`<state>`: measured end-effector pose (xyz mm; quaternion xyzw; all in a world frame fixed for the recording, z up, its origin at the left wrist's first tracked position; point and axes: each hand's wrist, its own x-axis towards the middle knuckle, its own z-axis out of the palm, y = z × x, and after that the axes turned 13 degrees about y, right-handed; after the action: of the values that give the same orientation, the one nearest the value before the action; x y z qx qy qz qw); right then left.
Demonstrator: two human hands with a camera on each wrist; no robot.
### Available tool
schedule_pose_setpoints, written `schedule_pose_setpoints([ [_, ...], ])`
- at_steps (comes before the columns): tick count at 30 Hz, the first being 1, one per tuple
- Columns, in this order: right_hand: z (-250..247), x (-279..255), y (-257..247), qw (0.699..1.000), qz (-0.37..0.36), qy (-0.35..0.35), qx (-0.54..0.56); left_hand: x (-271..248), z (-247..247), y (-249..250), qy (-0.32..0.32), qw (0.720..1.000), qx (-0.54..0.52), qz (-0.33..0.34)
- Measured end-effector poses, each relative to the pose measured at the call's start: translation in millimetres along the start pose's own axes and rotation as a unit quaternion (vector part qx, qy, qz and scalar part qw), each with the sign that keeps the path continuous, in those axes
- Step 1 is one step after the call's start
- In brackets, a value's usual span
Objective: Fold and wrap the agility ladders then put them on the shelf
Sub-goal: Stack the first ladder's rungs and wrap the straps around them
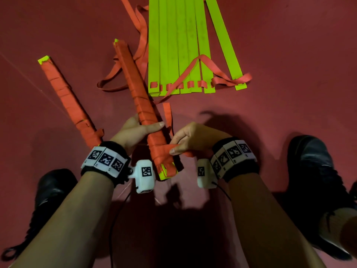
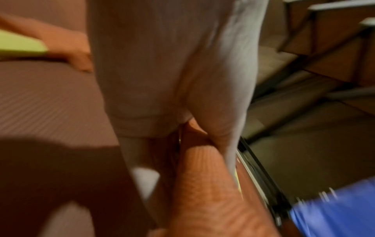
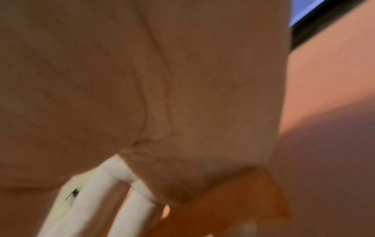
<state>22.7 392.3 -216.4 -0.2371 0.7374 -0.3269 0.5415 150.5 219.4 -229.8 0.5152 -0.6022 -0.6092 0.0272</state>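
the half-wrapped agility ladder bundle, a long stack of lime-green plastic rungs bound round with orange webbing strap, is held slanting above the dark red floor mat, its near end between the person's wrists and its far end pointing toward the far edge of the mat. the left hand is wrapped round the bundle's lower part, thumb lying across the top of the orange binding. the right hand pinches the loose orange strap end between thumb and curled fingers, right against the bundle's near end, where green rung tips stick out. a second wrapped ladder bundle, also orange over green, lies on the mat just left of the held one, partly behind the left wrist. toward the far edge of the mat an unwrapped agility ladder lies with its flat lime-green rungs side by side and orange straps trailing over and beside them. a black shoe rests on the mat at the right edge, and another black shoe at the left. both wrist views are blurred, showing mostly skin close up.
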Motion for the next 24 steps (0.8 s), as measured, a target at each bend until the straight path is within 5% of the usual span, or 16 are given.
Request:
schedule_pose_setpoints([
  [9,3.0,0.0,4.3,1.000,0.003,0.010,0.007,-7.7,7.1,-1.7,-0.064,0.981,-0.130,-0.132],
  [15,3.0,0.7,3.4,1.000,0.018,0.025,-0.001,-0.1,16.6,-2.7,0.037,0.992,-0.077,-0.090],
  [24,8.7,3.3,-4.9,0.990,-0.020,0.088,0.109,2.6,20.2,-5.6,0.029,0.993,-0.073,-0.082],
])
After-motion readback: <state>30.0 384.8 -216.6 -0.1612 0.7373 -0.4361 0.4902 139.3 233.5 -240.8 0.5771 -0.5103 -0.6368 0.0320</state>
